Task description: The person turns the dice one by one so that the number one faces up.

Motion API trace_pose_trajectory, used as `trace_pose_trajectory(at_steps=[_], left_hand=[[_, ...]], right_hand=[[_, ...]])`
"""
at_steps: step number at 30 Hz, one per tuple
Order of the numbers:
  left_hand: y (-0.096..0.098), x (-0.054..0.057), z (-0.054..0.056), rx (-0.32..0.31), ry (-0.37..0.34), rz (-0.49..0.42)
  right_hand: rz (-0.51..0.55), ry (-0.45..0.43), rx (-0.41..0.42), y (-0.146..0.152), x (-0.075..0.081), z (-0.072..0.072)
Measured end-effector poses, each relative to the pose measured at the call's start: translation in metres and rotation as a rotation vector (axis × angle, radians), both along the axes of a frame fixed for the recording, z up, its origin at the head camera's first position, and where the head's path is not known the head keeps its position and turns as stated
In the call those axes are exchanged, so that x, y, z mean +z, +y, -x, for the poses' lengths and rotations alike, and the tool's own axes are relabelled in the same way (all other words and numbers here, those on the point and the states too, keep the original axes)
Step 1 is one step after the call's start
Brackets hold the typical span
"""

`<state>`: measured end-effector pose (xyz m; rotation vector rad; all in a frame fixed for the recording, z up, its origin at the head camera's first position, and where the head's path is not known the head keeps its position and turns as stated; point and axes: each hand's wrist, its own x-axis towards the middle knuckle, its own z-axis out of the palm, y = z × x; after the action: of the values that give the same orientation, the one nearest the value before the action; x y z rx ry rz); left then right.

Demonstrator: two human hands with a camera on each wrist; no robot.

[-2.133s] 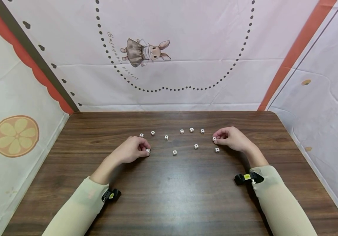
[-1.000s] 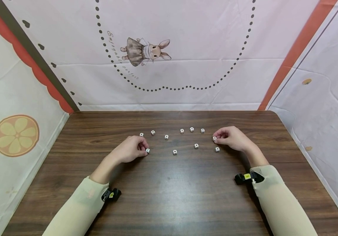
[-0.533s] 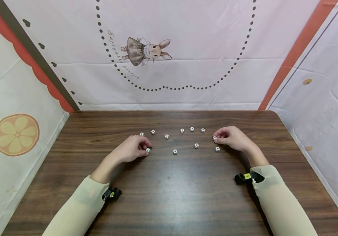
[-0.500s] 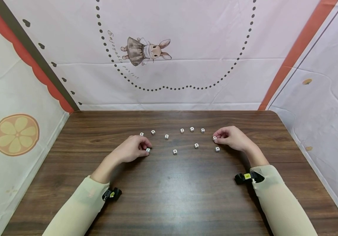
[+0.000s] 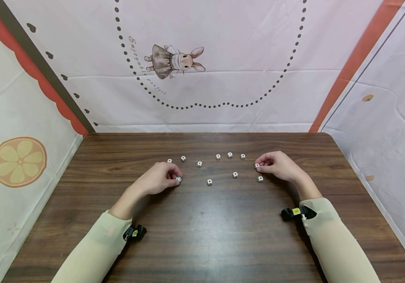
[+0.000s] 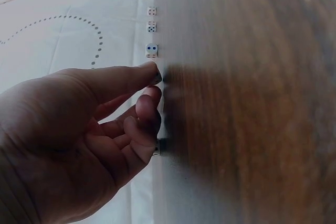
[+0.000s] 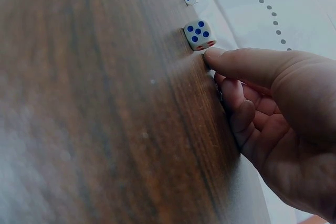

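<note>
Between thumb and fingers, my left hand [image 5: 158, 177] pinches a white die [image 5: 179, 179] at the tabletop. In the left wrist view that die is mostly behind the thumb [image 6: 126, 80]. My right hand [image 5: 278, 167] pinches another die [image 5: 257, 166], largely covered by the thumb in the right wrist view. Just nearer than the right fingertips lies a loose die [image 5: 260, 179], its blue five-spot side large in the right wrist view. Behind the left hand a further die [image 5: 169, 161] shows partly above the knuckles.
Several more white dice lie scattered between the hands, among them a front die [image 5: 209, 182], a middle die [image 5: 235, 175] and a back die [image 5: 229, 155]. All are on a brown wooden table [image 5: 202, 236]. Printed white cloth [image 5: 231, 70] hangs behind and along both sides.
The left fingers have turned their die, so different faces show upward, and it sits slightly farther right. The right hand and the loose dice stay in place.
</note>
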<state>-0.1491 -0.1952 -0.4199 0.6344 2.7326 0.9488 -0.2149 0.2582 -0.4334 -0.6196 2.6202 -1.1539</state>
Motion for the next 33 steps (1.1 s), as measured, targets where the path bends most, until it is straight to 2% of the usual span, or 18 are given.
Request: trace_pose_trajectory(at_steps=[11,33], left_hand=[[-0.0007,0.0044,-0.0023,0.018,-0.006,-0.019],[-0.004,0.0023,-0.0012,0.016,-0.035,0.023]], right_hand=[[0.005,-0.008,0.001,-0.0004,0.0012,-0.001],[-0.004,-0.002,0.0,-0.0002,0.0007,-0.0006]])
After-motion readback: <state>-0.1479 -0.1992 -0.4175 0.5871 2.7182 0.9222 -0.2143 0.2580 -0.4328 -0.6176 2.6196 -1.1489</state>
